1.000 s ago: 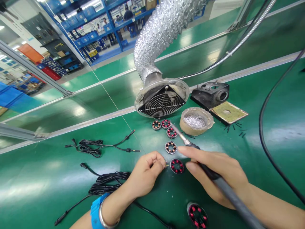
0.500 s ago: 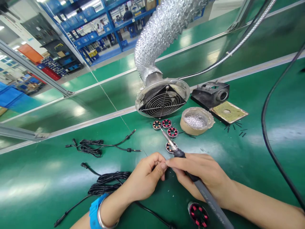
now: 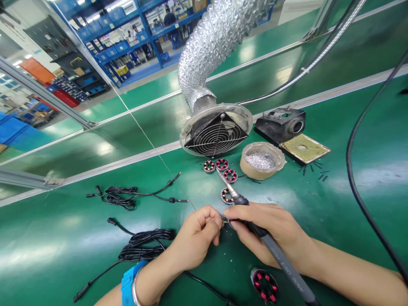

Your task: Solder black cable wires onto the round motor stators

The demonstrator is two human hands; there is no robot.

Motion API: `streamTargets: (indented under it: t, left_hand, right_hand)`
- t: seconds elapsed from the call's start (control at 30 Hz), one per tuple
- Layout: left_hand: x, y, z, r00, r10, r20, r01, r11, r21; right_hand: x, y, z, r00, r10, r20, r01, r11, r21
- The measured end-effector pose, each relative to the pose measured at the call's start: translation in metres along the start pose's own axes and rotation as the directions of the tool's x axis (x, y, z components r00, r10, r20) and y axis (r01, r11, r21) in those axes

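My right hand [image 3: 270,233] is wrapped round a soldering iron [image 3: 280,255], whose metal tip points up and away. Under its fingers shows the edge of a ring-shaped part, mostly hidden. Close beside it, my left hand [image 3: 200,233] is closed in a pinch on thin wires [image 3: 225,220] that run toward the right fingers. A solder wire strand [image 3: 193,205] leads from the back down to my left hand. Beyond the iron's tip lie copper-and-black coil rings [image 3: 209,166] and red-and-black coil rings [image 3: 230,175]. Another red coil ring [image 3: 265,285] lies nearer me.
A fume extractor [image 3: 218,131] on a silver duct stands behind the rings. To its right are a tub of metal shavings [image 3: 261,161] and an iron stand [image 3: 283,125] with a yellow sponge [image 3: 305,148]. Coiled black cables [image 3: 146,242] lie at left; another cable [image 3: 350,148] hangs at right.
My hands have drawn slightly apart, and thin wires now show between them. The soldering iron has shifted a little; the view has moved slightly.
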State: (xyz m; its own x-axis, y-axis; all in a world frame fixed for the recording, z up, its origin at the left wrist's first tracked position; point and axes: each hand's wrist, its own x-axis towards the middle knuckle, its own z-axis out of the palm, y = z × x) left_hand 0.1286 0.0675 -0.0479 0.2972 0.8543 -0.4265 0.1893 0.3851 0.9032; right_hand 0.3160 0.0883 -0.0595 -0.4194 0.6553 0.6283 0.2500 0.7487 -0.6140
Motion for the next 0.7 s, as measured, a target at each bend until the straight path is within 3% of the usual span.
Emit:
streamTargets:
  t: [0.37,0.7]
  left_hand:
    - [-0.002,-0.001,0.003,0.999,-0.029,-0.024,0.031,0.997,0.067]
    - [-0.003,-0.001,0.002,0.999,-0.034,-0.035,0.037,0.994,0.101]
  right_hand:
    - [-0.009,-0.008,-0.041,0.996,0.046,0.074,-0.051,0.997,0.055]
    - [-0.004,-0.010,-0.038,0.993,0.042,0.109,-0.061,0.982,0.177]
